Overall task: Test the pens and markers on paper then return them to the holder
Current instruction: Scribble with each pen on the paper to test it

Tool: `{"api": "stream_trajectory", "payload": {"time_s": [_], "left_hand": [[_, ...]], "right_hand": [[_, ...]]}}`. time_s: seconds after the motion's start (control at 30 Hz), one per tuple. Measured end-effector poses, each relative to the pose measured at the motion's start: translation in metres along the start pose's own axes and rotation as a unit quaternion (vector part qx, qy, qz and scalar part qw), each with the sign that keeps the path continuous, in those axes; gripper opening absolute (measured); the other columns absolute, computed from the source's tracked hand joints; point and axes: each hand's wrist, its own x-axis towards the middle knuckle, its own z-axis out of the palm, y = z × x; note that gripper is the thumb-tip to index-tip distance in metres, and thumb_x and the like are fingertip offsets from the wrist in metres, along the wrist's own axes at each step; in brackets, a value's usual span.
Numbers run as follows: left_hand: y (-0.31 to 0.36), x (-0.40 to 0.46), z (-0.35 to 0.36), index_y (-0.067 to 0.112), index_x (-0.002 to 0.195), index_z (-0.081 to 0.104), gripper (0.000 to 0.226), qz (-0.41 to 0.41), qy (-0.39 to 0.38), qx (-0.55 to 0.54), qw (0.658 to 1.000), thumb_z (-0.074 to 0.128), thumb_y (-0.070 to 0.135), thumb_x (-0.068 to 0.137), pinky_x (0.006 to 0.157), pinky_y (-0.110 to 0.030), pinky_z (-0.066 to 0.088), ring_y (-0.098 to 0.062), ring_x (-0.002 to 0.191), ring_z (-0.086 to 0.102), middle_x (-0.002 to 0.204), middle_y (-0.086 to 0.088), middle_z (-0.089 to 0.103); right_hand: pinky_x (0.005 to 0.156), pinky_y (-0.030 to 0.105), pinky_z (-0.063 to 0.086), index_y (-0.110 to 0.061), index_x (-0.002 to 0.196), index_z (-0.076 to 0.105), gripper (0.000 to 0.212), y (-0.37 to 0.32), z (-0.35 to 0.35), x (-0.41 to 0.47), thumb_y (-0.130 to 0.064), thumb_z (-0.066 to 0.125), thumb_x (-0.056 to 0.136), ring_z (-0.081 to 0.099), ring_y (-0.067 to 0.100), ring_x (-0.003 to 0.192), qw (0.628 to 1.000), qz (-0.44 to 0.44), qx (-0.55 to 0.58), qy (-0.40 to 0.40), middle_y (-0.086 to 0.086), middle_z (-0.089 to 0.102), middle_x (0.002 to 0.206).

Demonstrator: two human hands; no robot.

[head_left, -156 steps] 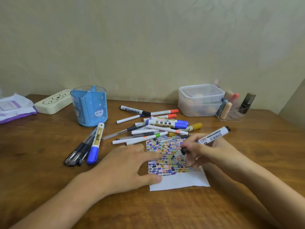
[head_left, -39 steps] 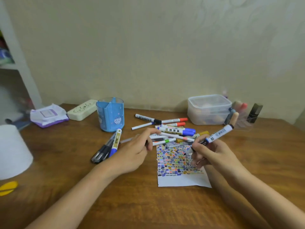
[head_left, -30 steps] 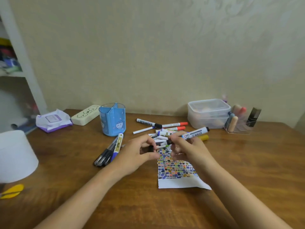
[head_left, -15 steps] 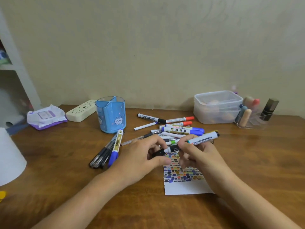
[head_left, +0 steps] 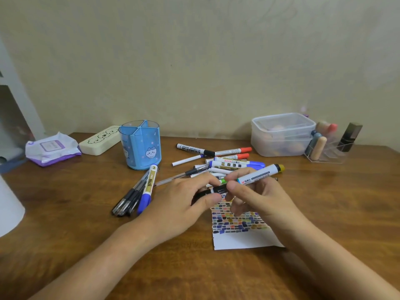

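Observation:
My right hand (head_left: 255, 198) grips a white marker (head_left: 257, 175) by its barrel, its far end up and to the right. My left hand (head_left: 184, 202) pinches the marker's black cap (head_left: 208, 191) at the near end; the two hands meet just above the paper (head_left: 242, 230), which is covered with small colour swatches. Behind the hands lies a pile of pens and markers (head_left: 225, 161). The blue holder (head_left: 141, 145) with a cat picture stands to the left, with nothing visible inside. A bundle of dark pens and a blue-capped marker (head_left: 147, 189) lies in front of it.
A cream case (head_left: 99, 140) and a purple-white wipes pack (head_left: 52, 148) lie at the back left. A clear lidded box (head_left: 281, 134) and a clear organiser with small bottles (head_left: 324, 146) stand at the back right. A white object (head_left: 8, 211) fills the left edge.
My right hand lifted the marker off the paper and turned it toward my left hand. My left hand picked up the black cap and brought it onto the marker's near end.

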Motion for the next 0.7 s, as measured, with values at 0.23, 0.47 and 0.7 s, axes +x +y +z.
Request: {"api": "stream_trajectory", "payload": {"time_s": [0.23, 0.47, 0.7], "left_hand": [[0.002, 0.001, -0.008, 0.035, 0.107, 0.053, 0.011, -0.005, 0.001, -0.006, 1.0, 0.045, 0.041, 0.101, 0.065, -0.012, 0.038, 0.006, 0.088, 0.053, 0.088, 0.022, 0.057], [-0.003, 0.002, -0.009, 0.048, 0.115, 0.047, 0.033, 0.002, -0.012, -0.016, 1.0, 0.047, 0.064, 0.087, 0.075, -0.018, 0.052, 0.005, 0.094, 0.063, 0.111, 0.024, 0.061], [-0.002, 0.002, -0.011, 0.047, 0.11, 0.051, 0.034, 0.004, 0.039, -0.002, 0.999, 0.049, 0.067, 0.082, 0.075, -0.02, 0.056, 0.004, 0.089, 0.063, 0.094, 0.028, 0.06]], "right_hand": [[0.066, 0.031, 0.056, -0.014, 0.094, 0.069, 0.022, -0.009, -0.015, 0.003, -0.035, 0.068, 0.087, 0.067, 0.019, 0.063, 0.998, -0.017, 0.014, 0.059, 0.004, 0.069, 0.067], [0.062, 0.022, 0.055, -0.008, 0.098, 0.072, 0.028, -0.008, -0.014, 0.0, -0.031, 0.071, 0.081, 0.069, 0.017, 0.067, 0.999, -0.022, 0.001, 0.023, 0.006, 0.075, 0.076], [0.063, 0.023, 0.054, -0.009, 0.096, 0.073, 0.027, -0.003, -0.01, 0.0, -0.029, 0.072, 0.079, 0.071, 0.016, 0.07, 0.999, -0.033, -0.008, 0.01, 0.01, 0.077, 0.083]]}}
